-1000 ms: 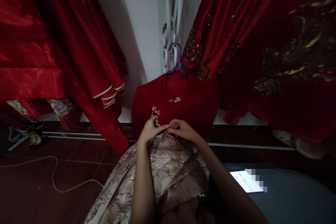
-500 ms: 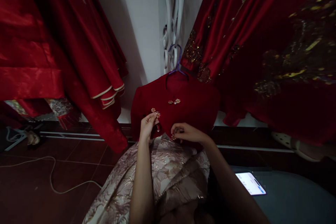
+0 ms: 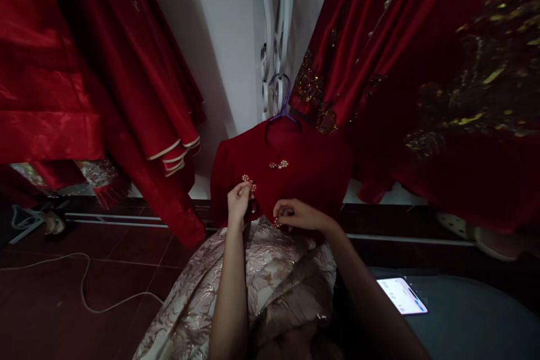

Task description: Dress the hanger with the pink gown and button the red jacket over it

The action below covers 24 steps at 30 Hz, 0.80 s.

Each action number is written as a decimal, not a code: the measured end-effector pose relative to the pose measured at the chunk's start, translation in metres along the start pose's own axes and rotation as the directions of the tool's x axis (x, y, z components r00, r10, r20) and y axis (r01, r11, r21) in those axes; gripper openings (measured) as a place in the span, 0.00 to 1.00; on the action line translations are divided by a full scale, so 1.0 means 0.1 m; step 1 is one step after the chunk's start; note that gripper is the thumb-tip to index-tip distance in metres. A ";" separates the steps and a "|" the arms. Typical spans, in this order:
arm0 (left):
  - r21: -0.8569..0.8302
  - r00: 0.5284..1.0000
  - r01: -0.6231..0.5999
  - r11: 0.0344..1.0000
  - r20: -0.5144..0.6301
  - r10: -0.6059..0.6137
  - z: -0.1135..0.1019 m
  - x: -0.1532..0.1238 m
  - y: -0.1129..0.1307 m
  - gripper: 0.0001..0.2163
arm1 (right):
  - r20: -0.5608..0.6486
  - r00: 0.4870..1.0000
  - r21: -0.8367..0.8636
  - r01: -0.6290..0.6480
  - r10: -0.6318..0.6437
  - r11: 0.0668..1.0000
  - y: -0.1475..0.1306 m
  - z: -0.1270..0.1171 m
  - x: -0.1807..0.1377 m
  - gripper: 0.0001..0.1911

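A small dark red top hangs on a purple hanger against the white wall. It has gold bead clasps, one at the chest and one lower left. My left hand pinches the fabric edge just under the lower-left clasp. My right hand is closed on the top's lower hem, with a small beaded clasp at its fingertips. Below both hands lies a pale pink and gold brocade skirt, spread over my lap.
Long red garments hang at the left and at the right with gold embroidery. A lit phone lies on a grey seat at the lower right. A white cable runs over the dark red floor.
My hands, together at the top's hem a second ago, have parted. The left hand rose to the lower-left clasp; the right hand stayed at the hem and shifted slightly right.
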<state>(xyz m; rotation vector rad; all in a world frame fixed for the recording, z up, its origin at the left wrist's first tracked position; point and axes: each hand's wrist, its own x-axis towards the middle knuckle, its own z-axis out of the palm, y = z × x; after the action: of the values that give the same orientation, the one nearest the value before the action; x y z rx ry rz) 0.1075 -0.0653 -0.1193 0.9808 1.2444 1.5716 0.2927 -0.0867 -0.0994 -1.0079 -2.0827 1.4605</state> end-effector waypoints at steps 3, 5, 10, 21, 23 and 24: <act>0.029 0.999 -0.023 0.999 0.047 0.022 -0.02 0.00 0.00 0.16 | 0.013 1.000 -0.004 -0.022 0.022 1.000 -0.01 -0.01 -0.01 0.07; 0.079 0.995 -0.054 0.995 0.093 0.046 -0.04 0.00 0.01 0.17 | 0.062 0.997 -0.015 -0.047 0.048 0.999 -0.02 -0.05 -0.05 0.07; 0.301 0.936 -0.315 0.900 0.256 0.241 0.01 0.01 0.23 0.18 | 0.208 0.972 -0.023 -0.102 0.105 0.994 -0.10 -0.19 -0.20 0.10; 0.547 0.498 -0.837 -0.021 0.777 0.385 0.47 0.21 0.90 0.13 | 0.262 0.959 -0.048 -0.096 0.106 0.994 -0.17 -0.32 -0.37 0.13; 0.519 0.453 -0.850 -0.094 0.809 0.375 0.50 0.24 0.93 0.12 | 0.272 0.957 -0.056 -0.087 0.099 0.995 -0.15 -0.34 -0.38 0.13; 0.500 0.429 -0.858 -0.115 0.823 0.373 0.51 0.24 0.95 0.12 | 0.273 0.957 -0.059 -0.086 0.099 0.995 -0.14 -0.35 -0.39 0.14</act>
<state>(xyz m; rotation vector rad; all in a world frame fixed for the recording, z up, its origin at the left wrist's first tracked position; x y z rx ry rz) 0.1331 -0.0381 -0.0149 3.0508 1.3369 0.8544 0.3375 -0.0961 -0.0700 -0.9783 -2.2985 1.6903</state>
